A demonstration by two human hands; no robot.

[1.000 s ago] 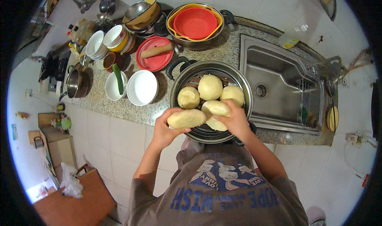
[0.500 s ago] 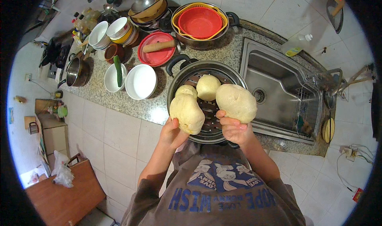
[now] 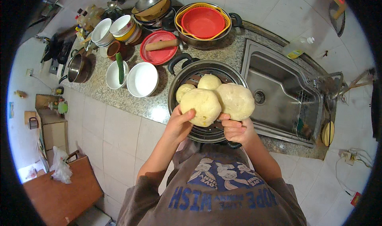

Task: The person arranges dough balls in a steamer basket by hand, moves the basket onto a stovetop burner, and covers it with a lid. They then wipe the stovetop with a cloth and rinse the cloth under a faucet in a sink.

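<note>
left fingers (image 3: 188, 115) and right fingers (image 3: 232, 124) hold buns (image 3: 200, 107) above a pot (image 3: 207, 137).

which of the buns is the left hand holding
The raised bun on the left, its lower-left edge in the left hand. The right hand holds another bun; two others sit in the pot.

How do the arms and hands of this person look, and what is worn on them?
The left hand and the right hand are bare, without gloves, and no watch shows. The forearms are uncovered. The short sleeves are grey-brown, like the shirt, which has a blue-and-white print.
</note>
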